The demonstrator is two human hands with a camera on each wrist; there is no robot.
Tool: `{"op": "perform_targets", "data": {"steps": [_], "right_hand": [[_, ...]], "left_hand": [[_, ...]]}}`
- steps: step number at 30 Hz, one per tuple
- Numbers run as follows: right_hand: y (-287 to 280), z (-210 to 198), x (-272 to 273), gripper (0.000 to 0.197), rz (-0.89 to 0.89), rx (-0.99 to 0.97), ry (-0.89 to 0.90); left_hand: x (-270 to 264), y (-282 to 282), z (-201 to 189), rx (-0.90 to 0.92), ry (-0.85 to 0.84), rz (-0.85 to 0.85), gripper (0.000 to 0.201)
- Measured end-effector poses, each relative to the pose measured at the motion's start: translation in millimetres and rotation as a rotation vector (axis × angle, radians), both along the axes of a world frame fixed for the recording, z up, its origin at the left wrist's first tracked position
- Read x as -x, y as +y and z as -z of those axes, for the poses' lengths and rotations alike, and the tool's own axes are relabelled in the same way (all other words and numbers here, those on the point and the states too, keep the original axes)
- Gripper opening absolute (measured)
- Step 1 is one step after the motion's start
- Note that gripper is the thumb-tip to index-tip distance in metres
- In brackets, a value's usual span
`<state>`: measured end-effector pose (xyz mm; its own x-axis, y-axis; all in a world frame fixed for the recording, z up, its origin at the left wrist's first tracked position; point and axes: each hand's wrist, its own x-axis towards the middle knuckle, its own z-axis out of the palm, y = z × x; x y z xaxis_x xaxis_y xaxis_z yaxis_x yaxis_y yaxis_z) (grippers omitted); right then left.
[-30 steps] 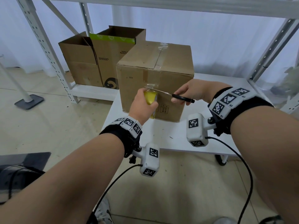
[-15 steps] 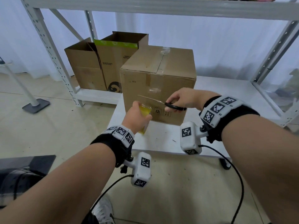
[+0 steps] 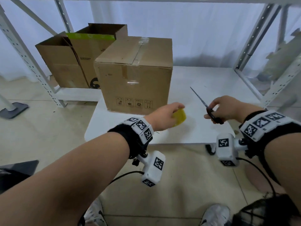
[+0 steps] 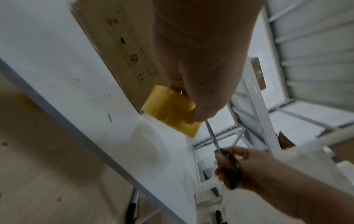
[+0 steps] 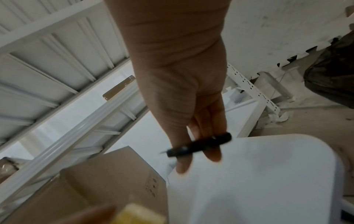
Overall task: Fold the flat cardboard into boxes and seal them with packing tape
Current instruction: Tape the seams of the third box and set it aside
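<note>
So the box (image 3: 135, 75) looks sealed; left hand (image 3: 162, 117) is gripping tape (image 3: 228, 162), right hand (image 3: 228, 108) pinching scissors (image 3: 210, 110). Probably setting both down next.

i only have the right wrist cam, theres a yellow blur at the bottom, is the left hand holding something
Observer: Yes, the left hand grips a yellow tape roll, beside the near corner of the box.
Operator: and the blades, open or shut, cant see them
Observer: The scissors in the right hand look closed, one thin line pointing up and away.
Operator: top seam done
Observer: Clear tape runs along it and down the front.
</note>
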<state>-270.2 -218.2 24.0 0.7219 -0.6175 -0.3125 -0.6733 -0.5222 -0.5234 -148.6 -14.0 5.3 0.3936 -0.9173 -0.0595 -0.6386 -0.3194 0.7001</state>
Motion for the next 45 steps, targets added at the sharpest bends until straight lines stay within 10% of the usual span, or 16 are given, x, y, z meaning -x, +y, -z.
{"op": "perform_targets", "data": {"steps": [7, 20, 28, 33, 41, 45], "right_hand": [[-21.5, 39.1, -2.6, 0.039, 0.097, 0.365, 0.147], [-46.7, 95.9, -19.5, 0.02, 0.033, 0.352, 0.269], [-0.4, 44.6, -50.4, 0.026, 0.075, 0.555, -0.477], [68.4, 6.9, -100.9, 0.024, -0.155, 0.814, -0.8], [107.6, -33.3, -162.2, 0.058, -0.653, 1.08, -0.192], [103.0, -25.5, -169.4, 0.07, -0.627, 1.055, -0.215]], "left_hand": [[-4.0, -72.6, 38.3, -0.026, -0.309, 0.012, 0.035], [-21.8, -123.5, 69.6, -0.229, -0.7, 0.164, 0.048], [-42.7, -80.4, 22.8, 0.156, -0.659, 0.093, 0.026], [-92.5, 1.6, -19.3, 0.344, -0.974, 0.032, 0.018], [-169.7, 70.5, -39.7, 0.0, -1.243, -0.209, 0.081], [-177.5, 64.2, -23.7, -0.069, -1.323, -0.098, 0.08]]}}
